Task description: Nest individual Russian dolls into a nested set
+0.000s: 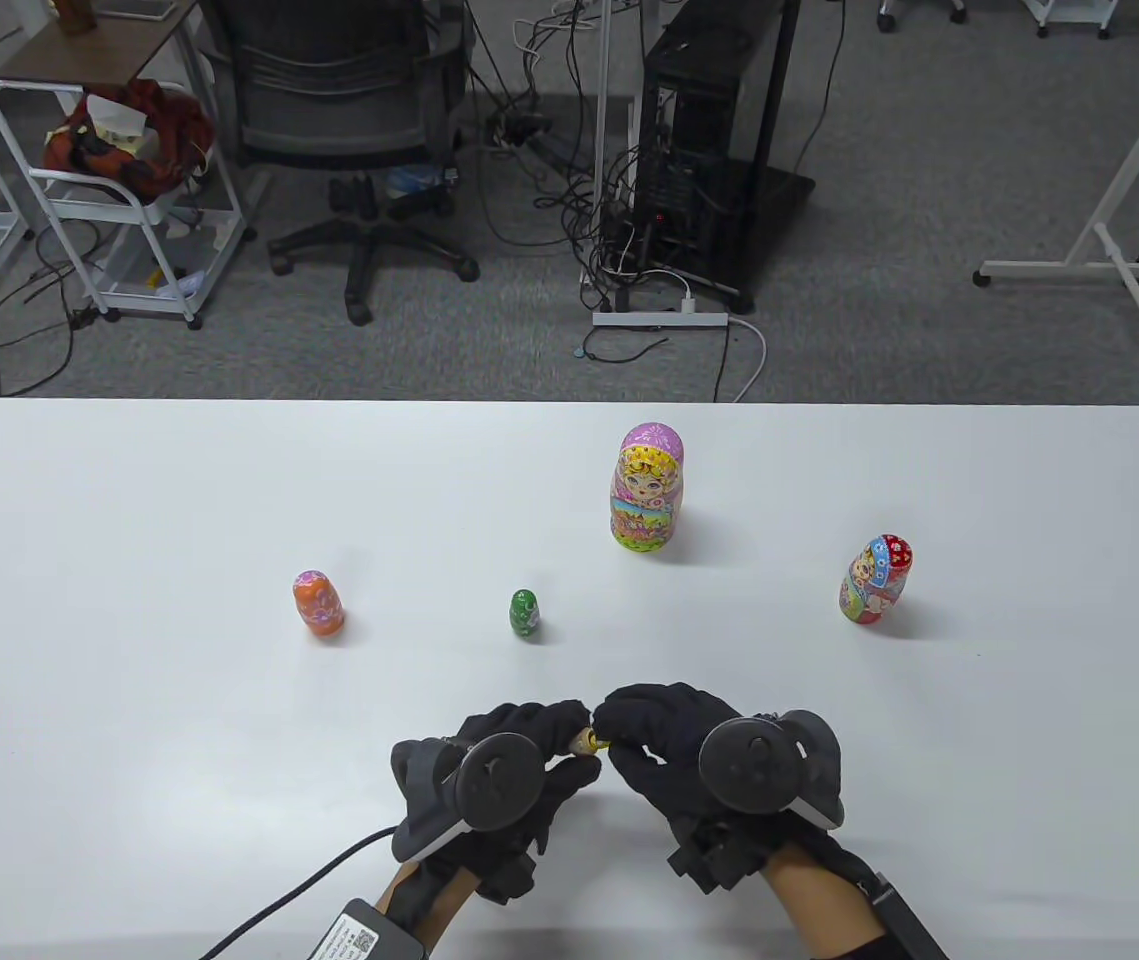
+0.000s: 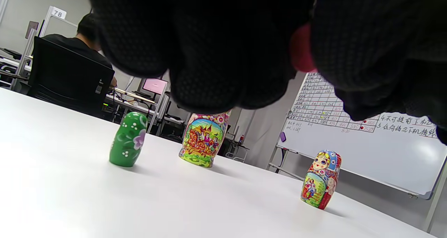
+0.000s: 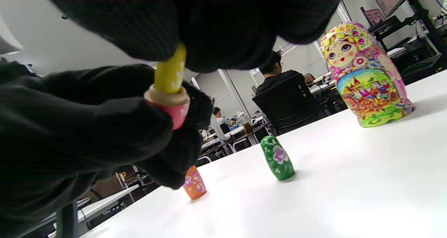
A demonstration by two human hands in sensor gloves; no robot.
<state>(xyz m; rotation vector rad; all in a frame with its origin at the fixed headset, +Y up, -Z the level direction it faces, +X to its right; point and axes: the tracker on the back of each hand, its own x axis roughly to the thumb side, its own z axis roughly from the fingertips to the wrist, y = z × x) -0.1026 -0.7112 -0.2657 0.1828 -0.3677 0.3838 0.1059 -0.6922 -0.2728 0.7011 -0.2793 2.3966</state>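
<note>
So, both hands: met near the table's (image 1: pixel 129 500) front edge, fingertips almost touching, held a bit above the top.
Left hand (image 1: pixel 489 780): curled tight round a pink half-shell (image 3: pixel 171 110) with a bare wood rim; the open end is pointed at the right hand.
Right hand (image 1: pixel 689 760): fingers closed on a tiny yellow doll (image 3: pixel 170 74), which is pinched at its top, with its bottom end sat in the pink half's mouth.
Yellow doll, table view: only a sliver (image 1: pixel 591 743) can be seen between the two gloves.
Pink half, left wrist view: just a red-pink blur (image 2: pixel 301 49) is caught between the fingers.
Green doll (image 1: pixel 525 614): stood upright just behind the hands, slightly left of them.
Orange doll (image 1: pixel 318 604): upright, well left of the hands, about level with the green one.
Big doll (image 1: pixel 647 487): pink headscarf, yellow hair, upright, stood farther back than the green doll and right of it.
Red doll (image 1: pixel 875 579): blue-and-red scarf, upright, well right of the hands.
Other half of the pink shell: can't be told from any view.
</note>
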